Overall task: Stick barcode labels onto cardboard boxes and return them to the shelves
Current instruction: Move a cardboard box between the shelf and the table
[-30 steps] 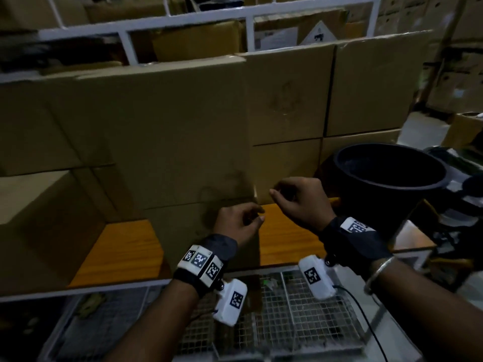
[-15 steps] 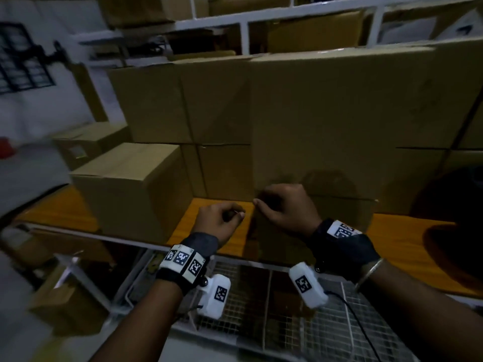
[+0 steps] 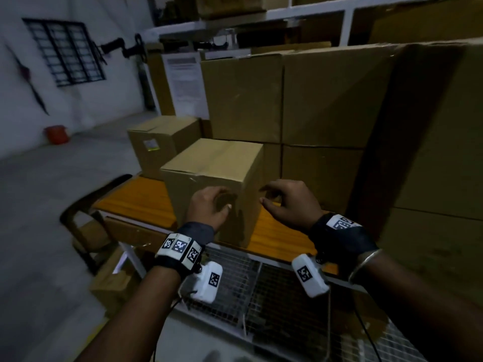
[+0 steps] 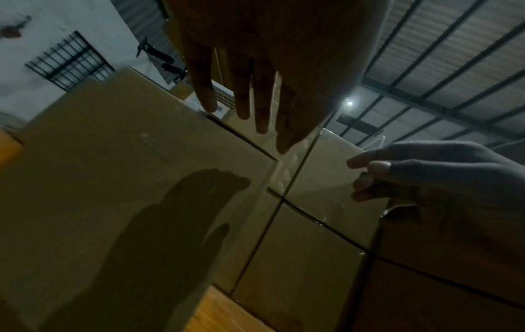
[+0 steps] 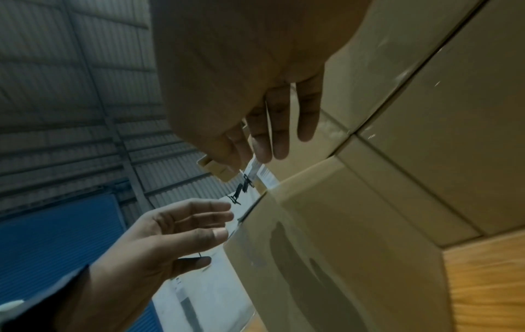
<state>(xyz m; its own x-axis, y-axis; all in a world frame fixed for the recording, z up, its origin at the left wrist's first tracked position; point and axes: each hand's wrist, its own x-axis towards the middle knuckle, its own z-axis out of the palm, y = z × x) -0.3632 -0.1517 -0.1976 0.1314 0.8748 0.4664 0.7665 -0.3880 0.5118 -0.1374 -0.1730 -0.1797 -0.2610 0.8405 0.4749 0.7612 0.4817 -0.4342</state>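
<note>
A small brown cardboard box [image 3: 214, 165] stands on the orange wooden shelf board [image 3: 136, 197]. My left hand [image 3: 209, 207] hovers just in front of its front face with the fingers relaxed and casts a shadow on it. In the left wrist view the left fingers [image 4: 255, 101] hang nearly straight over the box [image 4: 113, 179]. My right hand [image 3: 287, 202] is at the box's right front corner, with thumb and forefinger slightly apart and nothing visible between them. The right wrist view shows both hands, right [image 5: 255, 101] and left [image 5: 170, 235], beside the box [image 5: 340, 224]. I see no loose label.
Large boxes [image 3: 287, 100] are stacked behind, and a tall one [image 3: 431, 152] stands close at the right. Behind on the left is another box [image 3: 167, 131] bearing a label [image 3: 150, 145]. A wire-mesh cart [image 3: 261, 288] is below my wrists, with a chair [image 3: 86, 205] on the left.
The view has swung left, away from the black tub. Both hands have moved from the tall box to the small box, and their curled fingers have loosened.
</note>
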